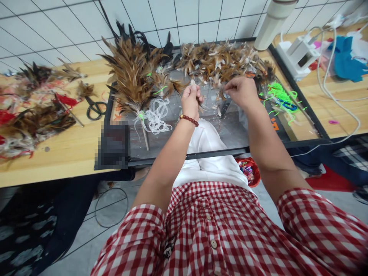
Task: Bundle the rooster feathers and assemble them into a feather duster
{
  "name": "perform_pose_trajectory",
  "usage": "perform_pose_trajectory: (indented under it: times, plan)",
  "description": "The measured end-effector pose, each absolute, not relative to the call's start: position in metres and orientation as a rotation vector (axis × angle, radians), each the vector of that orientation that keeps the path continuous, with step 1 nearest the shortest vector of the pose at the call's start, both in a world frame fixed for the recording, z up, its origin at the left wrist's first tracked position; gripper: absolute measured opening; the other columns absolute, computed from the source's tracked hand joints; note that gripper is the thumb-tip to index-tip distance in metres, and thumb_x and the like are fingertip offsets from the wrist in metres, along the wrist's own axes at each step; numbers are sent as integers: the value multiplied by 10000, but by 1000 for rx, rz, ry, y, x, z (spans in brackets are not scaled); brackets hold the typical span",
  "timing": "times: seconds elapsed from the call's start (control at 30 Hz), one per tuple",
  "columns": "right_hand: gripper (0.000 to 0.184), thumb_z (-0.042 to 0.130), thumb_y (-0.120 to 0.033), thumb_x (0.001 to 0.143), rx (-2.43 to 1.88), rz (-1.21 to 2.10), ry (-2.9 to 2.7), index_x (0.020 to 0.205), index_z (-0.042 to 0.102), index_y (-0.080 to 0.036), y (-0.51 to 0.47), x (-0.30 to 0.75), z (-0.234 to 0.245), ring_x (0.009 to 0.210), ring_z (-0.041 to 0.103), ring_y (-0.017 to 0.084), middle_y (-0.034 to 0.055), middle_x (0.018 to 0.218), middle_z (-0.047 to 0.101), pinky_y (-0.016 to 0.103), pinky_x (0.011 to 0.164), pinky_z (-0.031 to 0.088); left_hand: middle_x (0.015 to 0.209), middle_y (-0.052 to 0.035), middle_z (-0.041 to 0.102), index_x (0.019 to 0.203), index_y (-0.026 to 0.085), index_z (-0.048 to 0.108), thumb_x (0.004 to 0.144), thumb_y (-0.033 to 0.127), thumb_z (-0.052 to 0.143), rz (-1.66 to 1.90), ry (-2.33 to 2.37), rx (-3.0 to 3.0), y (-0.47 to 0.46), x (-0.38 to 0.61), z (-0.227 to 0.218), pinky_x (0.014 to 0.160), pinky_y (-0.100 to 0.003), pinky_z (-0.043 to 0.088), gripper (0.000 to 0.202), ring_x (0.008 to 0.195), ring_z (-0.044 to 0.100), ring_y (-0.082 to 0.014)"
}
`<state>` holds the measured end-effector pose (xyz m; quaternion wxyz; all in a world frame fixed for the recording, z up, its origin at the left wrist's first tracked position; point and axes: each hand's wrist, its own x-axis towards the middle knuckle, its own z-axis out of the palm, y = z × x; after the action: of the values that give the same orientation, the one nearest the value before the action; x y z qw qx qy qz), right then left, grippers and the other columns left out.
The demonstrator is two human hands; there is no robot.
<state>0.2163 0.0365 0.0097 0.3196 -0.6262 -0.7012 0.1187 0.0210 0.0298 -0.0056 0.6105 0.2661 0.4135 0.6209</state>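
Observation:
My left hand (pixel 191 100), with a beaded bracelet on the wrist, is closed on a few small feathers (pixel 192 82) whose pale ends stick out above the fingers. My right hand (pixel 242 91) hovers to the right with thumb and fingertips pinched together, close to a brown feather tuft; what it holds, if anything, I cannot make out. Behind both hands lies a wide pile of brown feathers (pixel 221 57). On the left lies a thick feather duster (pixel 130 73), its wooden stick (pixel 145 134) pointing towards me. White string (pixel 158 117) lies coiled beside it.
The black-edged tray (pixel 184 155) rests on a wooden table (pixel 57 165). Bright green string (pixel 280 96) and blue-handled scissors (pixel 287 104) lie at right, near a power strip (pixel 299 55) with cables. Black scissors (pixel 97 108) and more feathers (pixel 31 124) are left. A pale cylinder (pixel 273 25) stands behind.

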Motion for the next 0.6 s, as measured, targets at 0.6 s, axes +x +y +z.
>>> perform_pose_trajectory:
  times: [0.6]
  plan:
    - [360, 480, -216, 996, -1845, -61, -2490, 1189, 738, -56, 13, 187, 17, 1082, 648, 349, 299, 1206, 704, 410, 854, 422, 574, 68, 468, 756, 164, 630, 987, 185, 608, 1351, 966, 698, 16, 34, -9, 560, -179, 372, 234, 552, 427, -51]
